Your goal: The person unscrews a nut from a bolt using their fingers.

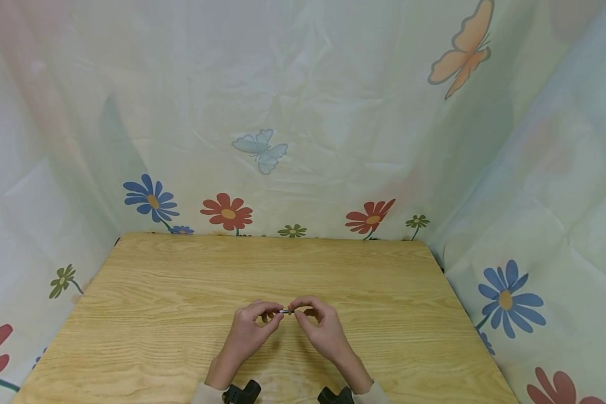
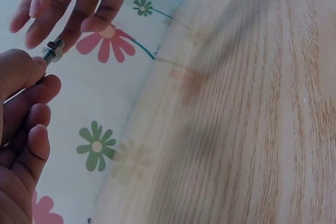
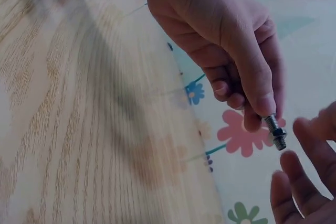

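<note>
My left hand [image 1: 251, 328] pinches a small silver bolt [image 1: 285, 311] between thumb and index finger, above the wooden table. In the left wrist view, the threaded bolt [image 2: 47, 60] pokes out past the thumb tip, and a hex nut [image 2: 53, 50] sits on it near its free end. The bolt's other end is hidden in the fingers. My right hand [image 1: 323, 331] is raised opposite, its fingertips close around the nut end. Seen from the right wrist, these fingers [image 3: 298, 179] are parted and loosely bent, with a gap between them and the nut [image 3: 280, 132].
The light wooden table [image 1: 182, 280] spreads beneath both hands. A curtain [image 1: 308, 101] printed with flowers and butterflies encloses its back and sides. A black wrist camera [image 1: 242, 391] is strapped at the left wrist, and another black camera [image 1: 335, 395] at the right.
</note>
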Motion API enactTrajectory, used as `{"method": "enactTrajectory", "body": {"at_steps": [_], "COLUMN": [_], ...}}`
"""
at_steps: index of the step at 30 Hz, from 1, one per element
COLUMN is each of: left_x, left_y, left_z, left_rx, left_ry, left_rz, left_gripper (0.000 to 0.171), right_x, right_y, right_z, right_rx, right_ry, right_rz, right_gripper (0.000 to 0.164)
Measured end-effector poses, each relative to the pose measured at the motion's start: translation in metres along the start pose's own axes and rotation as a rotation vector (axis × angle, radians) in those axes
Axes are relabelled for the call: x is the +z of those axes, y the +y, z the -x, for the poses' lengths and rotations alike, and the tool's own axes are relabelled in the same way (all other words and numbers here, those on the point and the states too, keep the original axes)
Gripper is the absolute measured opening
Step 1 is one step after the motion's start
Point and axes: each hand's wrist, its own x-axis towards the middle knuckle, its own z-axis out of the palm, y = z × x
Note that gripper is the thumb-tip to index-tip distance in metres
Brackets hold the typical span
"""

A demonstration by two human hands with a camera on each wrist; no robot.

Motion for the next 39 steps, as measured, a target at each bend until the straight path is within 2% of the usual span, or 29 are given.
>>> {"method": "enactTrajectory", "body": {"at_steps": [3,6,9,13,21,32,36,39], "left_x": [-0.0007,-0.0012,-0.0018,-0.0020,-0.0016,-0.0013,-0.0016,-0.0019], "left_y": [0.0006,0.0018,0.0029,0.0034,0.0028,0.0003,0.0018,0.0032], "left_z": [-0.0004,-0.0009,-0.0015,-0.0022,-0.0018,0.0003,-0.0008,-0.0014], "left_rx": [-0.002,0.007,0.022,0.026,0.007,0.020,0.015,0.021], "left_ry": [0.001,-0.002,-0.005,-0.001,0.004,0.027,0.039,0.036], "left_rz": [-0.001,0.004,0.012,0.011,-0.005,-0.012,-0.013,0.002], "left_gripper": [0.018,0.017,0.018,0.019,0.021,0.020,0.020,0.020], "right_x": [0.0004,0.0008,0.0013,0.0011,0.0003,-0.0004,0.0005,0.0016], "right_y": [-0.0011,-0.0004,0.0021,0.0050,0.0030,-0.0020,-0.0010,0.0002], "right_z": [-0.0013,-0.0020,-0.0018,-0.0009,-0.0008,0.0000,-0.0013,-0.0012], "right_rx": [0.039,0.109,0.160,0.186,0.145,-0.010,0.028,0.090], "right_ry": [0.048,0.057,0.018,-0.048,-0.069,0.014,0.065,0.053], "right_rz": [0.014,0.041,0.065,0.087,0.082,0.010,0.040,0.050], "right_gripper": [0.014,0.017,0.023,0.028,0.018,0.016,0.016,0.019]}}
